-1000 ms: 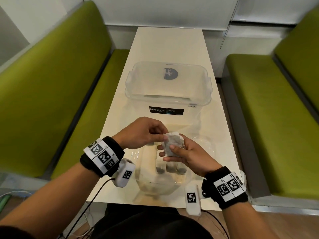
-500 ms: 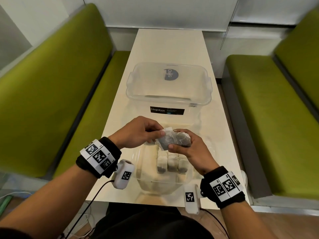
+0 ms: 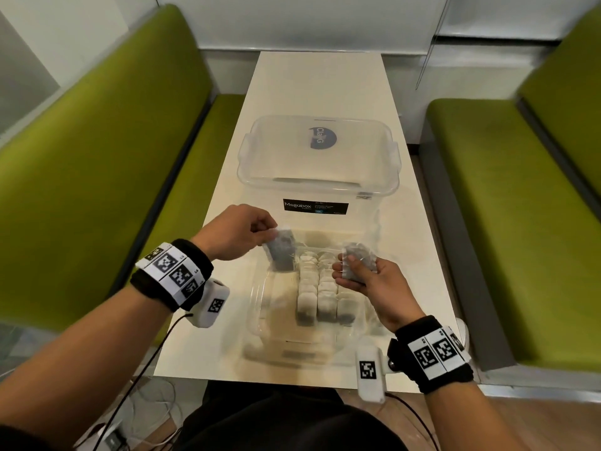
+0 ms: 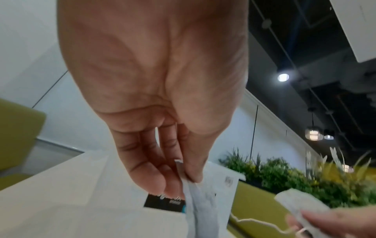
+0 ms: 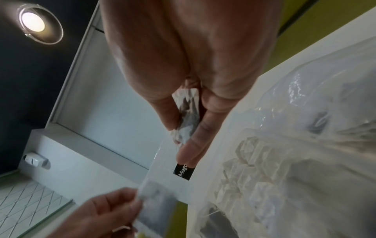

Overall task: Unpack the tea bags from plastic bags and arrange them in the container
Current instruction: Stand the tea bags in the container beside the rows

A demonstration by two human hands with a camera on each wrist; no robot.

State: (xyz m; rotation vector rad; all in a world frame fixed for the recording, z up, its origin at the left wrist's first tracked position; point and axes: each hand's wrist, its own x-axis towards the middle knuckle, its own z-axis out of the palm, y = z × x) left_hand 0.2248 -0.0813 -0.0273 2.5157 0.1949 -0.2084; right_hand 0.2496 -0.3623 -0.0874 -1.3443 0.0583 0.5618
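Note:
My left hand (image 3: 270,232) pinches one grey tea bag (image 3: 281,252) by its top edge, so it hangs over the left part of the clear container (image 3: 260,297). In the left wrist view the thumb and fingers (image 4: 184,176) pinch that tea bag (image 4: 200,209). My right hand (image 3: 349,271) grips a small bunch of tea bags (image 3: 359,260) above the container's right side; the right wrist view shows this bunch (image 5: 187,116) pressed between thumb and fingers. Rows of upright tea bags (image 3: 320,288) stand in the container's middle.
A large clear Megabox tub (image 3: 318,164) with its lid on stands just behind the container on the narrow white table (image 3: 318,79). Crinkled clear plastic (image 3: 374,226) lies at the container's far right. Green benches (image 3: 81,174) flank the table on both sides.
The hands were together on one bunch of tea bags. They have now moved apart: the left hand pulled one bag away to the left, and the right hand kept the rest.

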